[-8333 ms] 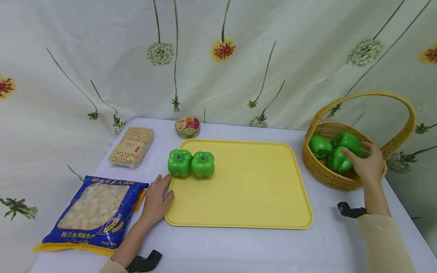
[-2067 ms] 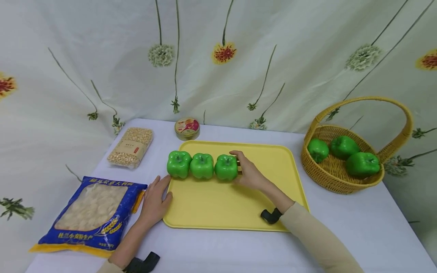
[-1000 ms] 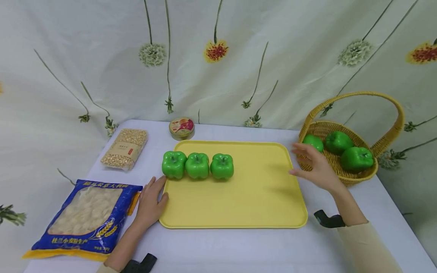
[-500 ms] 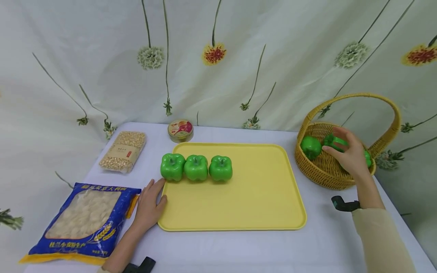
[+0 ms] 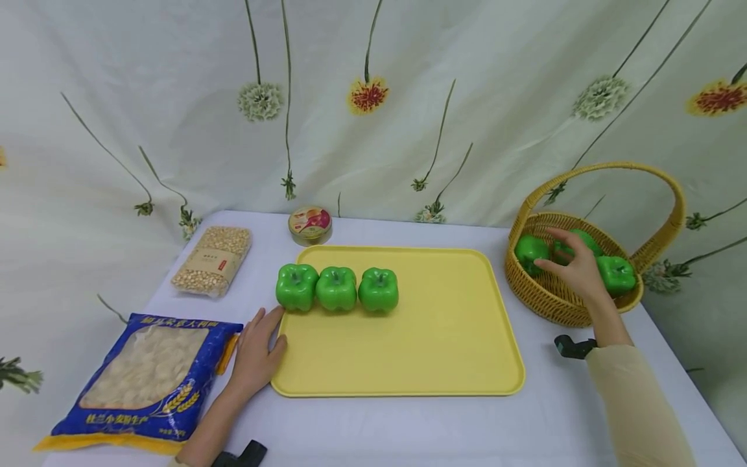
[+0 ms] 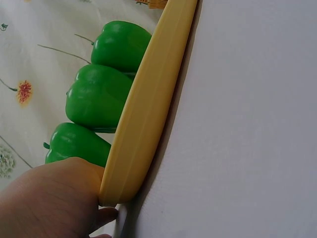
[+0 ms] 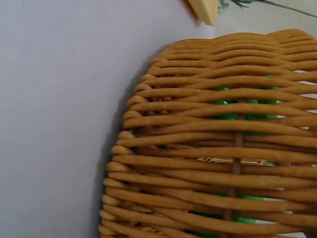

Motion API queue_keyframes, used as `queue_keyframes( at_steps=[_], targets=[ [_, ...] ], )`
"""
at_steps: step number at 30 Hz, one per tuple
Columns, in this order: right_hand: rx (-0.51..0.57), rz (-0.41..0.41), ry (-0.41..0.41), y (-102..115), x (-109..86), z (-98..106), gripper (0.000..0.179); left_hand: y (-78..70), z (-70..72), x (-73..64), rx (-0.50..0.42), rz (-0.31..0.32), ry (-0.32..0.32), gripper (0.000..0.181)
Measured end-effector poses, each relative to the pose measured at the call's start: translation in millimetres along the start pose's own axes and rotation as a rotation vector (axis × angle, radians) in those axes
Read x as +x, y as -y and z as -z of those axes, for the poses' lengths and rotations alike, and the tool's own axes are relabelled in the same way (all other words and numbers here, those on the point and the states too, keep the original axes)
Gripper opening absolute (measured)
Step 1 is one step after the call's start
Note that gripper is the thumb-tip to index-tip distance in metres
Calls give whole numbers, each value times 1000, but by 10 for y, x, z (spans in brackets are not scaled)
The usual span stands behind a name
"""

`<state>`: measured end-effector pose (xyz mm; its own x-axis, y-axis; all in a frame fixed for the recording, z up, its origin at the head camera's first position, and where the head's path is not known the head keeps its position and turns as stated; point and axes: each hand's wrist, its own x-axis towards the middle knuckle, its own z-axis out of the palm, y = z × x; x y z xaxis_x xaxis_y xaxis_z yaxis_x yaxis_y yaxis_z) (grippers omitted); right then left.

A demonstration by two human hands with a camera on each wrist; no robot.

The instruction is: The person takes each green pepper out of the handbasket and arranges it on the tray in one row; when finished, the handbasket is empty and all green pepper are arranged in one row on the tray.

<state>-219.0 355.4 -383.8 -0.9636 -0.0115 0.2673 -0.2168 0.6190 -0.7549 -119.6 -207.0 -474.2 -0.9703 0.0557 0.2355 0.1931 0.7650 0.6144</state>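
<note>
Three green bell peppers stand in a row on the yellow tray (image 5: 403, 350): a left one (image 5: 296, 287), a middle one (image 5: 336, 288) and a right one (image 5: 379, 290). My left hand (image 5: 255, 347) rests at the tray's left edge, fingers extended. Inside the wicker basket (image 5: 548, 305) are three more peppers: one at the left (image 5: 530, 251), one at the back (image 5: 586, 241), partly hidden by my hand, and one at the right (image 5: 615, 275). My right hand (image 5: 578, 267) reaches in, thumb and fingers spread at the left pepper's right side. The basket wall hides this hand in the right wrist view.
A blue pasta bag (image 5: 146, 370) lies left of my left forearm. Behind it are a packet of grains (image 5: 213, 261) and a round tin (image 5: 310, 225). The basket's tall handle (image 5: 671, 194) arches over it. A flowered cloth (image 5: 438, 117) hangs behind the table.
A third pepper has come from the basket onto the tray, and my right hand has returned to the basket. Lately it moved left, from the back pepper toward the left one. My left hand stays put.
</note>
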Motion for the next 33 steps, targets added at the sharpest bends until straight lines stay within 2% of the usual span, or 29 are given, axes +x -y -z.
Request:
queue_keyframes(
  at_steps=[6,11,14,23,33],
  targets=[
    [-44,-51,125,-46,62,-53,72,-2,2,-24,1,-10,-16,54],
    [-128,-96,207,-85,132,-76,72,-3,1,-41,-1,-11,-15,54],
    [-172,-93,219,-101,172,-81,71,-11,5,-32,2,-13,-15,54],
    [-229,-37,179,-98,231,-124,75,-22,29,3,4,-10,-6,54],
    [-298,-20,236,-135,308,-120,77,-14,15,-1,4,-12,-8,53]
  ],
)
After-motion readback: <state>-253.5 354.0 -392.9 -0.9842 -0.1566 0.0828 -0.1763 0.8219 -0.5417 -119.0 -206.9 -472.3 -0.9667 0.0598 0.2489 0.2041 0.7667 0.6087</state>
